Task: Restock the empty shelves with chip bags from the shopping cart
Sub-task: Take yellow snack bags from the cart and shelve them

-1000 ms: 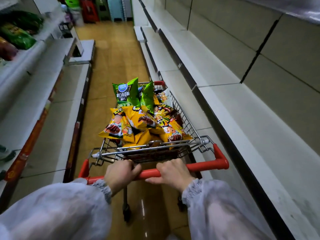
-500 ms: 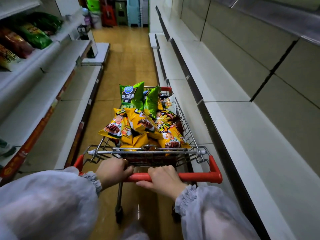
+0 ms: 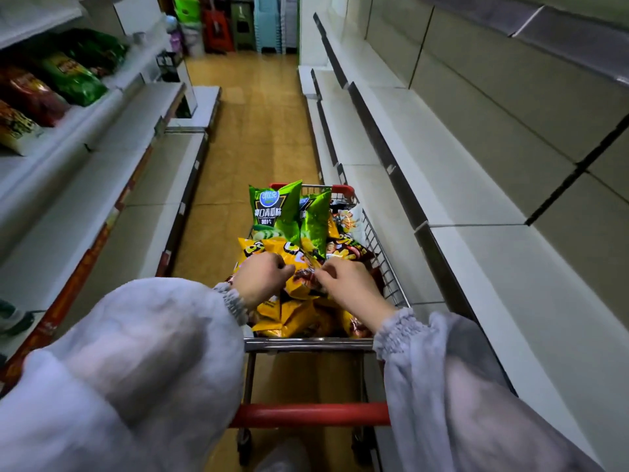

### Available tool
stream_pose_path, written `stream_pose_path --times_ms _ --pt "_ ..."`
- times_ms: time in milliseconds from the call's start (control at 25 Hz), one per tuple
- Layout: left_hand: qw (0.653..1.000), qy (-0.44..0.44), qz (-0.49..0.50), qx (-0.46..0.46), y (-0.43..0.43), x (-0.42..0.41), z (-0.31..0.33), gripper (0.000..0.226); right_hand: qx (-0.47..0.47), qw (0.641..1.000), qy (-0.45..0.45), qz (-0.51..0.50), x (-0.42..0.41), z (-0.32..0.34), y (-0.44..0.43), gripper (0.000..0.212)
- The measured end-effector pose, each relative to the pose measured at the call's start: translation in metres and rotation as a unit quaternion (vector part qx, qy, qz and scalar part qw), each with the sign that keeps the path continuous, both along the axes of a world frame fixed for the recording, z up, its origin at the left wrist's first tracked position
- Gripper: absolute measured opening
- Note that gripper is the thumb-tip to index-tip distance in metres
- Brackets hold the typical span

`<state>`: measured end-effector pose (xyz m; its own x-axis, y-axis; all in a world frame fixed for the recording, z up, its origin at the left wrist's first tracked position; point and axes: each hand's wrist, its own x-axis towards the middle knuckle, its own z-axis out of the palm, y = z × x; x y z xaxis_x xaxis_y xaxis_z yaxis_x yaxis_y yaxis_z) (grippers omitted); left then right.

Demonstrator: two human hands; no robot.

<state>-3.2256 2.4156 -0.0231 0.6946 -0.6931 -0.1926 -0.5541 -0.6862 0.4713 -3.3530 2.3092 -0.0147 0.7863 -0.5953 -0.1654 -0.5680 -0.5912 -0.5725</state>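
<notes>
Hands sit low inside our wire shopping cart (image 3: 308,344), past its red handle bar (image 3: 308,415). Our left hand (image 3: 263,281) and right hand (image 3: 352,286) both curl their fingers onto the topmost glossy yellow chip bag (image 3: 301,279), one at each side of it. That bag lies on a heap of yellow bags at the cart's near end. Two shiny green chip bags (image 3: 275,212) stand upright at the far end. Empty white shelves (image 3: 476,206) run along the cart's right side.
</notes>
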Motion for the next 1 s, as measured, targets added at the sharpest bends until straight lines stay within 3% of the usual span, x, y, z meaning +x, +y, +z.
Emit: stream_pose_path --times_ms 160,280,400,560,680,800,880,920,1000 --pt "0.986 0.146 0.04 0.071 -0.014 0.014 -0.027 0.044 0.05 0.99 0.132 0.026 0.036 -0.036 -0.006 0.097" --pt "0.956 0.276 0.095 0.039 -0.017 0.01 -0.033 0.041 0.058 0.979 0.189 0.052 0.055 -0.061 -0.002 0.115" --pt "0.924 0.358 0.134 -0.017 -0.021 0.013 -0.036 0.048 0.04 0.978 0.192 0.069 0.067 -0.076 -0.002 0.102" --pt "0.879 0.434 0.174 -0.095 -0.032 0.016 -0.032 0.057 0.014 0.991 0.13 0.04 0.062 -0.063 -0.006 0.078" --pt "0.827 0.499 0.217 -0.144 -0.044 0.016 -0.014 0.043 -0.04 0.994 0.096 0.035 0.051 -0.038 -0.002 0.081" --pt "0.79 0.55 0.173 -0.207 -0.055 0.023 0.0 0.044 -0.129 0.986 0.064 0.087 0.035 -0.015 0.005 0.094" --pt "0.791 0.528 0.178 -0.253 -0.058 0.029 0.008 0.044 -0.08 0.989 0.03 0.122 0.027 -0.003 -0.002 0.098" --pt "0.802 0.501 0.187 -0.267 -0.058 0.032 0.013 0.042 0.001 0.994 -0.014 0.105 0.024 0.0 -0.01 0.093" --pt "0.818 0.463 0.189 -0.285 -0.053 0.041 0.024 0.037 0.127 0.984 -0.124 -0.012 0.016 -0.009 -0.039 0.072"
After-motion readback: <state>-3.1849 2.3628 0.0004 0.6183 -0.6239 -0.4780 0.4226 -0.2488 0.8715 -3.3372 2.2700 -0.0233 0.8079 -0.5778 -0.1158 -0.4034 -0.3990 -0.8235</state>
